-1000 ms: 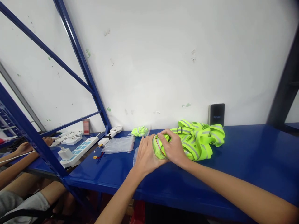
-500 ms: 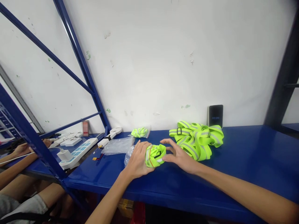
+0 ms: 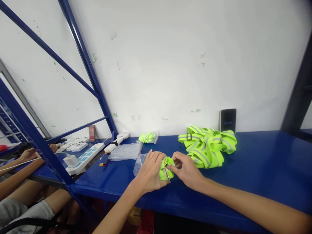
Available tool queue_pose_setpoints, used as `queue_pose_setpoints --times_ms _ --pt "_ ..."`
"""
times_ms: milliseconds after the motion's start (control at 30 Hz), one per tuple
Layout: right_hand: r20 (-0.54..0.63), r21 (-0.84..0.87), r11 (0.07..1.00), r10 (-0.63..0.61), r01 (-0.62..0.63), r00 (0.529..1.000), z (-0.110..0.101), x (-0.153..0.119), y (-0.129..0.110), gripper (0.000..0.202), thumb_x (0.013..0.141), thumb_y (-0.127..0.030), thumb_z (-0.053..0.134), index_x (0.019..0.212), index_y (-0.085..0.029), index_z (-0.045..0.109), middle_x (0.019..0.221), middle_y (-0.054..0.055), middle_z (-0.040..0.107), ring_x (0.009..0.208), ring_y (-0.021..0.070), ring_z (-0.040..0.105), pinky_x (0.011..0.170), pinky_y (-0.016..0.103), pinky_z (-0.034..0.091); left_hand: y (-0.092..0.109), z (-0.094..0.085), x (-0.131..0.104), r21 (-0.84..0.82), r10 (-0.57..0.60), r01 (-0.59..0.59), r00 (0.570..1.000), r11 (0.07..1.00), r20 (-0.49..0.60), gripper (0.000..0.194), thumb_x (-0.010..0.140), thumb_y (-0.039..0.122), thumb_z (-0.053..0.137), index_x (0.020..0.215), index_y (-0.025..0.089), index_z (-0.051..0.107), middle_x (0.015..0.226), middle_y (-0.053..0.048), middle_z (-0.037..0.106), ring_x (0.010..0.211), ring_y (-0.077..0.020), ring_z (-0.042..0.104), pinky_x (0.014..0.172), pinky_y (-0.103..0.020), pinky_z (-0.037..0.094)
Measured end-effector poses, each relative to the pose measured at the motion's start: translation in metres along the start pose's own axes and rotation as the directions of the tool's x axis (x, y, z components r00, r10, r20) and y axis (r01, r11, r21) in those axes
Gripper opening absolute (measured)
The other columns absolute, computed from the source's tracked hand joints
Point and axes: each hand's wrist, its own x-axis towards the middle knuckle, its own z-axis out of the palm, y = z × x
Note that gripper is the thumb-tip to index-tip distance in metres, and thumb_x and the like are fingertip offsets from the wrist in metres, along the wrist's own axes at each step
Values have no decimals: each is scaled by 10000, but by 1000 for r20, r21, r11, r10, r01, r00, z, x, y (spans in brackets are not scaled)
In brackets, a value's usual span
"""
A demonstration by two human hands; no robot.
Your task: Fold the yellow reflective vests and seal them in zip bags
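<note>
My left hand is wrapped round a bundled neon-yellow reflective strap. A thin red line crosses the bundle's face; I cannot tell whether it is a bag's edge or a band. Behind that hand, a clear plastic bag pokes out to the left; how far it covers the bundle is hidden. My right hand pinches at the bundle's right edge, thumb and forefinger pressed on it. Just beyond lies a loose heap of the same reflective straps with a black buckle.
Along the wall are a bagged strap bundle, flat clear bags, a small white fan and a phone. A power strip lies left of the blue rack post. Another person's hands are at far left.
My right hand has come in from spread fingers to a pinch on the bundle's right edge. The left hand, still round the bundle, now covers more of it.
</note>
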Motion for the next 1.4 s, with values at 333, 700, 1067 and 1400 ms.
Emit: queue_pose_setpoints --times_ms 333,700,1067,1400 --pt "301 -6 985 -163 173 940 -4 -16 -20 149 907 -181 434 873 -187 579 940 38 587 893 173 549 832 307 428 4 8 4 15 12 -11 999 1000 -38 417 643 292 647 1025 206 504 992 -57 604 923 -238 546 841 -384 410" --pt "612 251 964 -86 -90 786 -23 -1 -14 448 953 -415 414 1303 -156 520 1325 97 544 1239 249 478 1072 410 351 29 -15 23 -297 181 -168 983 940 18 721 707 287 604 1375 237 337 1357 -109 452 1256 -286 424 1106 -472 281" --pt "425 174 984 -45 -32 904 -26 -7 -11 416 953 -512 385 946 -193 651 1016 52 673 983 236 594 977 404 436 5 -9 40 25 -408 413 888 910 211 498 967 472 222 977 220 652 989 -79 692 971 -272 627 833 -385 450" --pt "471 251 824 354 -507 808 -18 -7 17 421 764 -569 625 732 -153 569 675 34 650 535 145 631 365 189 433 2 21 35 200 -467 434 867 879 174 652 933 599 149 804 198 647 803 -120 697 798 -307 671 676 -367 442"
